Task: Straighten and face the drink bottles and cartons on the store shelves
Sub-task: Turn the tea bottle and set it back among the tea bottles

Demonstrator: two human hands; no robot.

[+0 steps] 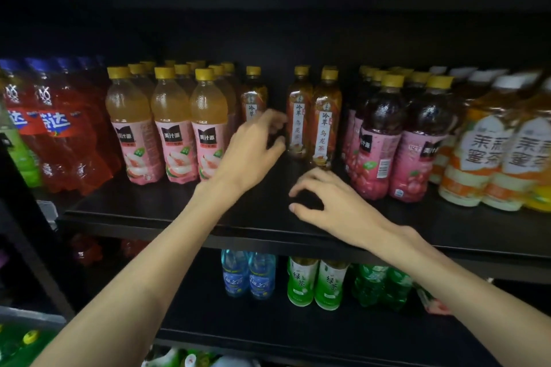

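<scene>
Fingertips (278, 121) of left hand (253, 149) curled, spread, reached toward oolong tea bottle (299, 116); contact unclear through blur, nothing plainly held. Right hand (331, 202) hovered over shelf (167, 211) front, fingers loosely curled, empty, just below second oolong bottle (325, 122). Third oolong bottle (252, 98) stood behind left hand. Flanked by peach juice bottles (171, 128) at left, dark grape juice bottles (396, 140) at right. Green tea bottles (316, 284) on lower shelf.

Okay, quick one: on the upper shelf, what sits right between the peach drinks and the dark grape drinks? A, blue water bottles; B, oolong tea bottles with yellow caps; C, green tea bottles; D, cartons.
B: the slim oolong tea bottles with yellow caps stand between those two groups, by the left hand.
</scene>
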